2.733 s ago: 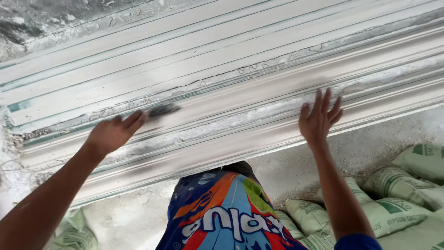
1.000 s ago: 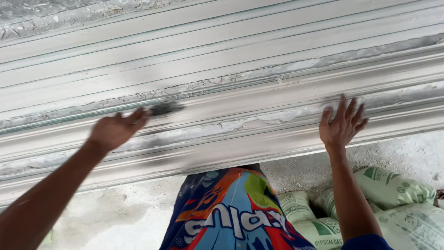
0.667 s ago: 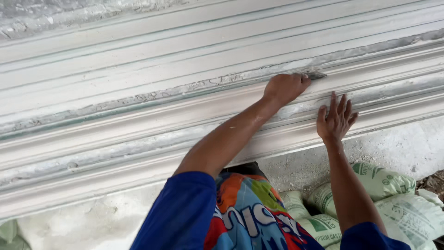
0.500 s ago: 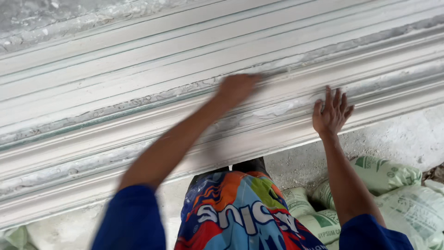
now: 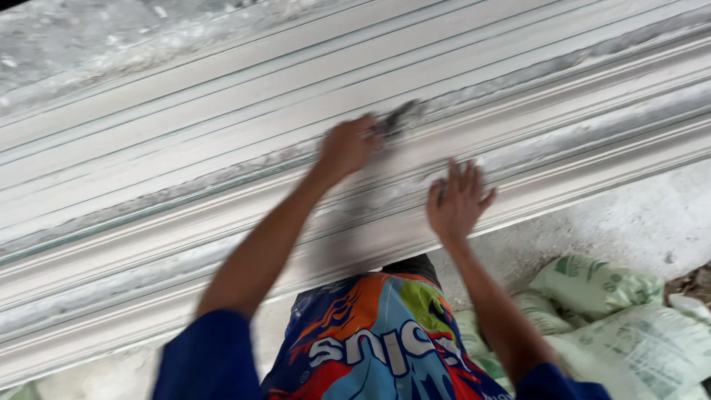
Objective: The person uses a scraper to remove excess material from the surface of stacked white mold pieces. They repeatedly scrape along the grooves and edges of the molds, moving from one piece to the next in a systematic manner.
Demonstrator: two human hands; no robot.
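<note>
White moulding (image 5: 185, 185) runs lower-left to upper-right; left hand (image 5: 346, 147) grips tool (image 5: 396, 118).

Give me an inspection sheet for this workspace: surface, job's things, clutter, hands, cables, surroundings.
Surface: long white moulded strips lie side by side, ridged and grooved, with grey crusty residue along several grooves.
Job's things: a small dark tool, blurred, rests against a grooved ridge; its kind cannot be told.
Clutter: pale sacks with green markings are piled at lower right; white dust is on the floor.
Hands: left hand has its grip closed on the tool; right hand lies flat, fingers spread, on a nearer ridge.
Cables: nothing seen.
Surroundings: grey dusty floor beyond the strips; the person's multicoloured shorts show at the bottom.
</note>
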